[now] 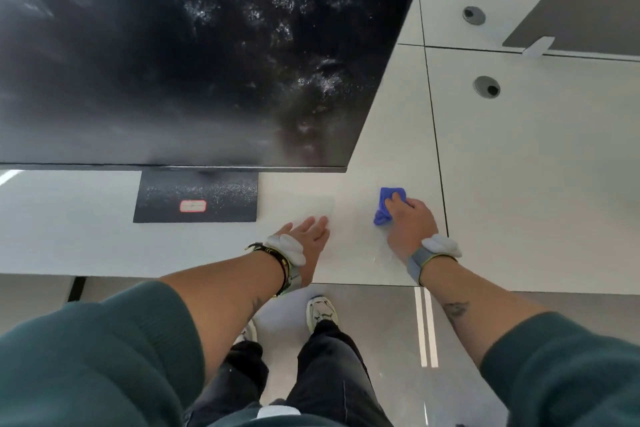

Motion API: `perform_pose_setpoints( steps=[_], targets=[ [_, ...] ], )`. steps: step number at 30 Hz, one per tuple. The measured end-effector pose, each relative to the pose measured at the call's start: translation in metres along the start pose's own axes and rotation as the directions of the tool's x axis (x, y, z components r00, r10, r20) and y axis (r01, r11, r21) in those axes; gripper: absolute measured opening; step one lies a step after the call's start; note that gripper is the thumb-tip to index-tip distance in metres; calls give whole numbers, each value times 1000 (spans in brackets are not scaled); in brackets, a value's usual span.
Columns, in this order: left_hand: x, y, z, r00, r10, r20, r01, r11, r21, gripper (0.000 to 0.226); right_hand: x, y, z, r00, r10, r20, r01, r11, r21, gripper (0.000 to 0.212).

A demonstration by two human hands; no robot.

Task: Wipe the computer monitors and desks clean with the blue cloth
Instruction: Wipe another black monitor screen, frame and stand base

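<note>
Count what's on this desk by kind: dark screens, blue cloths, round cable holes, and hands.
Dark screen: 1
Blue cloth: 1, gripped by the right hand
Round cable holes: 2
Hands: 2, the left hand flat on the desk
Total: 6

The right hand [410,220] grips a bunched blue cloth [387,203] against the white desk [519,166], well to the right of the monitor base [197,196]. The left hand [310,236] rests flat on the desk with straight fingers, just right of the base. The dark, smeared monitor [190,52] stands over the base.
</note>
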State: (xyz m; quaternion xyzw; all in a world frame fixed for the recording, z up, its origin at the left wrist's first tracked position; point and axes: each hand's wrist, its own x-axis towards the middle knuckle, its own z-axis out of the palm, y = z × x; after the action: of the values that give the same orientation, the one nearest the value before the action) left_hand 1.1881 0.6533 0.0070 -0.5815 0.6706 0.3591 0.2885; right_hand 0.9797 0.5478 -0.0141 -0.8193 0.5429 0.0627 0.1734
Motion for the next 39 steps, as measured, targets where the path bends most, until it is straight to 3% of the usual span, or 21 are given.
perform_pose_setpoints(
  steps=[4,7,9,12,15,17,19,22,25,28,31,33,35,39],
  targets=[
    [-5,-12,12,998,58,-2,-58,997,44,112,-17,-46,4,998,59,20,-55,986,-157,38],
    [-12,-18,26,996,19,-92,-15,999,40,108,-42,-91,33,991,-107,84,125,962,-245,47],
    [-22,-20,36,988,-12,-155,15,1000,20,99,-64,-112,54,976,-122,178,163,956,-244,59],
    [-27,-21,46,987,-29,-157,34,999,28,98,-77,-113,61,972,-96,213,150,956,-252,62],
    [-26,-10,53,982,-55,-178,57,998,5,97,-73,-102,54,969,-201,144,232,938,-257,58],
    [-24,6,52,980,-78,-183,78,997,-4,97,-72,-84,50,959,-228,169,269,920,-286,58],
    [-21,21,47,982,-77,-171,78,997,1,96,-79,-54,41,971,-134,198,194,926,-324,58],
    [-17,52,34,989,-80,-128,81,997,5,92,-106,37,25,985,112,131,-42,893,-448,59],
    [-10,74,20,996,-81,-45,81,997,2,96,-139,96,9,930,246,272,-89,871,-483,43],
    [-9,83,7,996,-89,26,89,996,-11,97,-138,83,-10,917,200,345,-66,930,-361,27],
    [-11,80,9,991,-131,11,131,991,-12,94,-90,69,-31,988,141,69,-124,971,-206,30],
    [-12,69,16,982,-190,6,190,980,-51,97,-50,70,-38,992,96,-80,-102,992,-74,34],
    [-18,59,29,976,-216,20,217,974,-71,104,-29,70,-27,995,96,-34,-98,992,-78,32],
    [-35,51,54,970,-230,-76,225,972,-63,90,-78,66,40,963,-161,215,215,941,-262,45]
  ],
)
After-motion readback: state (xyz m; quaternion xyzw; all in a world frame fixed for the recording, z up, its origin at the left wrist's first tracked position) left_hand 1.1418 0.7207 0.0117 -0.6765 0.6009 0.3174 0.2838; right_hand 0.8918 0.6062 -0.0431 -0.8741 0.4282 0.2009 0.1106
